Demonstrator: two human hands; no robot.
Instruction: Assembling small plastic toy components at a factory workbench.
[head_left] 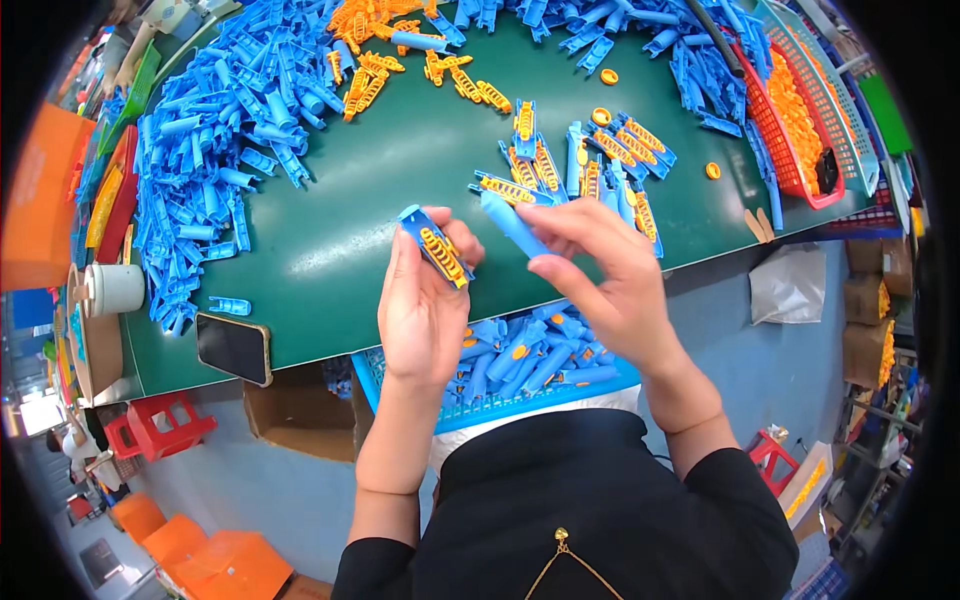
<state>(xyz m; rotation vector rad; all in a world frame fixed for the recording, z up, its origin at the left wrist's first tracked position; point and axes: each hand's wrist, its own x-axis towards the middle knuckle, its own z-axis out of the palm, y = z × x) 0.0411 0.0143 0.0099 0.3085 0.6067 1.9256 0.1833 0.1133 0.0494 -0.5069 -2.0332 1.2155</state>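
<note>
My left hand (425, 300) is closed on a blue plastic half-shell (436, 247) with a yellow-orange ribbed insert lying in it, open side up. In my right hand (605, 275), a smooth blue shell cover (512, 224) is pinched between thumb and fingers, apart from the left piece and to its right. Just beyond my right hand, several blue shells with orange inserts (525, 165) lie on the green table. Below both hands stands a light-blue basket (490, 402) holding many closed blue pieces (540, 350) with orange spots.
A large heap of blue shells (230, 110) covers the table's left side, with orange inserts (375, 20) at the back. A red basket (780, 130) of orange parts stands at right. A phone (233, 347) and a white mug (115, 290) are near the left edge.
</note>
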